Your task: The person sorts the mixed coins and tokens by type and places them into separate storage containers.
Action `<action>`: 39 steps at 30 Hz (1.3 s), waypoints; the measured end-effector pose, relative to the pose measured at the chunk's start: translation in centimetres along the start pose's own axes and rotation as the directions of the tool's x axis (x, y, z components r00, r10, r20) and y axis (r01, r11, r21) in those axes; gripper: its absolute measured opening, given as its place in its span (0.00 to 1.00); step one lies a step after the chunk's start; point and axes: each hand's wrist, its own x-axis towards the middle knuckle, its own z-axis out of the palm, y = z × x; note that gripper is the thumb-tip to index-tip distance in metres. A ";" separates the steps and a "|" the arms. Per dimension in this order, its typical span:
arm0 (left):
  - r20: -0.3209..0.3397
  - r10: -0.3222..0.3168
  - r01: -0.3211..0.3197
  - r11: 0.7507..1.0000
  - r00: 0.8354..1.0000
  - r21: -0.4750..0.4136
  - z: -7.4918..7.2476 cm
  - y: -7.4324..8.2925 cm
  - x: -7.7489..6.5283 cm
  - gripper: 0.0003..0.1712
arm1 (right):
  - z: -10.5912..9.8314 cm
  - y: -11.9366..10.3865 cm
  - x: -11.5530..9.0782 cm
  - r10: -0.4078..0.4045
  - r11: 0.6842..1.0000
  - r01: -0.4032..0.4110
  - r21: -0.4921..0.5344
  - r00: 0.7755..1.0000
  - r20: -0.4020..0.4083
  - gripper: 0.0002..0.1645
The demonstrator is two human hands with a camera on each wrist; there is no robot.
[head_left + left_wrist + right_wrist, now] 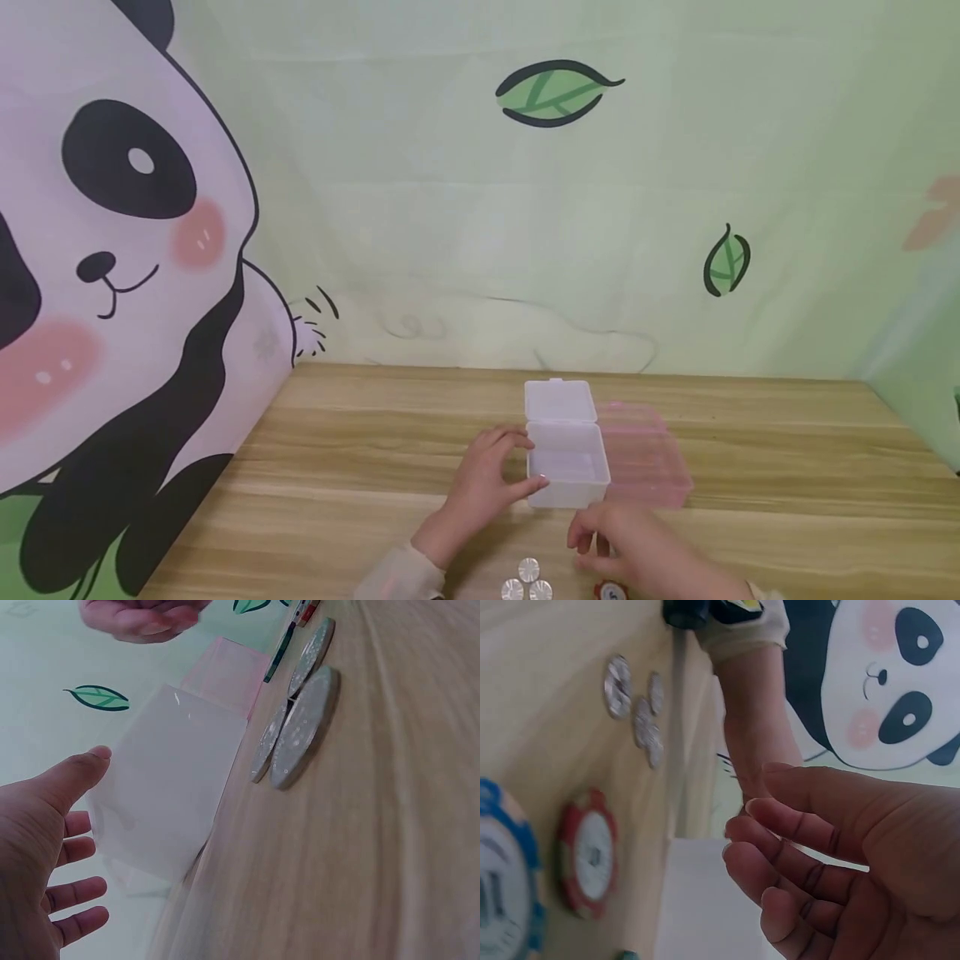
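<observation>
A white plastic box (pixel 567 493) stands on the table with its lid (pixel 560 402) tipped back. My left hand (pixel 483 479) is at its left side, fingertips by the rim and thumb over the front corner. In the left wrist view the fingers of that hand (pixel 37 847) are loosely spread beside the white wall. My right hand (pixel 630 542) hovers in front of the box's right corner. Its fingers (pixel 810 870) hang loosely bent, with nothing seen between them. Below it lies a red-edged poker chip (pixel 594 855).
Silver coins (pixel 528 570) lie on the wooden table (pixel 375 433) in front of the box. A blue-edged poker chip (pixel 502 889) shows in the right wrist view. A translucent pink box (pixel 648 458) sits at the white box's right. Behind hangs a panda-print cloth (pixel 420 208).
</observation>
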 end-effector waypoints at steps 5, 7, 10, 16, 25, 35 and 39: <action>0.003 -0.004 0.004 1.000 1.000 0.000 0.1 -0.1 -0.1 0.24 | 1.4 0.3 -0.2 -0.046 0.998 0.047 -0.033 0.998 0.040 0.04; 0.005 -0.006 0.006 1.000 1.000 -0.004 0.1 -0.1 -0.1 0.24 | 1.8 0.2 -0.2 -0.022 1.000 0.023 -0.017 0.997 0.071 0.03; 0.004 -0.010 0.010 1.000 1.000 -0.010 0.2 -0.1 -0.2 0.24 | 2.4 -0.1 -0.2 0.047 0.999 -0.049 0.018 0.991 0.127 0.03; 0.007 -0.003 0.003 1.000 1.000 -0.015 0.4 0.0 -0.1 0.24 | 3.6 -0.2 -0.1 0.132 0.991 -0.131 -0.015 0.977 0.167 0.04; 0.009 -0.013 0.013 0.999 1.000 -0.038 0.3 0.0 -0.2 0.23 | 4.9 -0.2 -0.2 0.116 0.991 -0.102 -0.082 0.975 0.190 0.07; 0.011 -0.021 0.021 1.000 1.000 -0.019 0.3 -0.1 -0.1 0.23 | 5.8 0.1 0.2 0.087 0.976 -0.045 -0.213 0.978 0.192 0.11; 0.009 -0.021 0.021 1.000 1.000 -0.009 0.2 -0.1 -0.1 0.23 | 5.8 0.1 0.6 0.118 0.972 -0.063 -0.225 0.964 0.240 0.12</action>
